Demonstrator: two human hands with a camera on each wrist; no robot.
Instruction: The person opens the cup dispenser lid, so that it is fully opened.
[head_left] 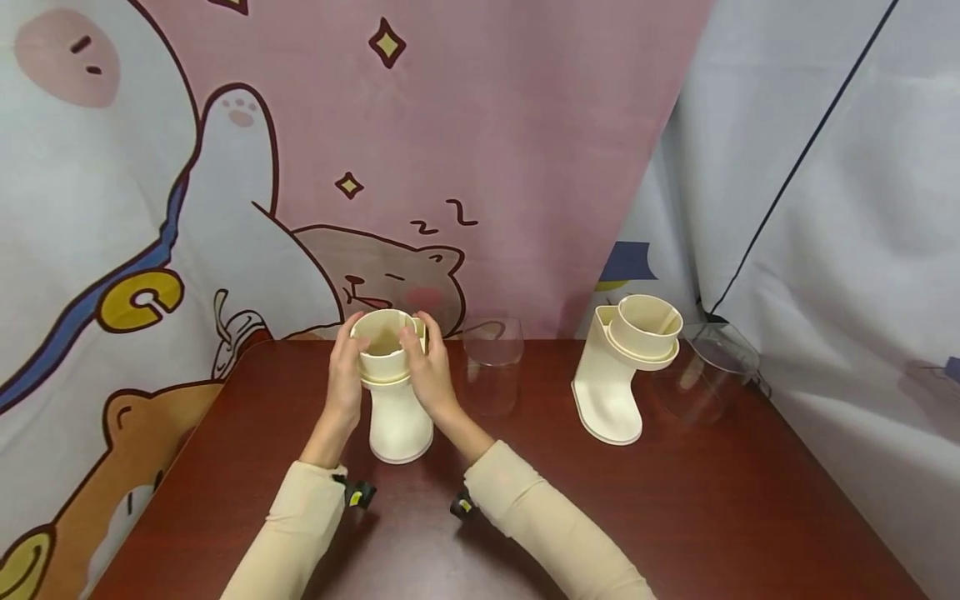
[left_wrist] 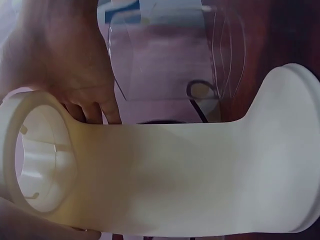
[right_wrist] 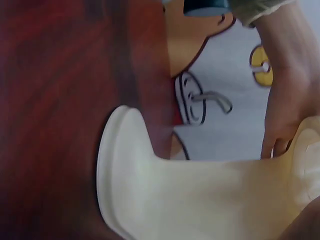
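A cream plastic stand (head_left: 401,425) with a rounded foot and a round collar on top is upright on the table in the head view. My left hand (head_left: 345,375) grips the collar from the left, its thumb at the rim. From the right side, my right hand (head_left: 431,375) holds the same collar, thumb over the edge. The left wrist view shows the stand's smooth column (left_wrist: 165,175) lying sideways across the picture, with the right hand (left_wrist: 75,70) beyond the collar. In the right wrist view, the foot (right_wrist: 122,170) appears against the dark tabletop.
Another cream stand (head_left: 611,400) with a collar is on the right of the reddish-brown table (head_left: 712,517). Just right of my hands is a clear container (head_left: 491,387); a second clear container (head_left: 705,383) is near the right edge. A printed curtain (head_left: 525,150) hangs behind.
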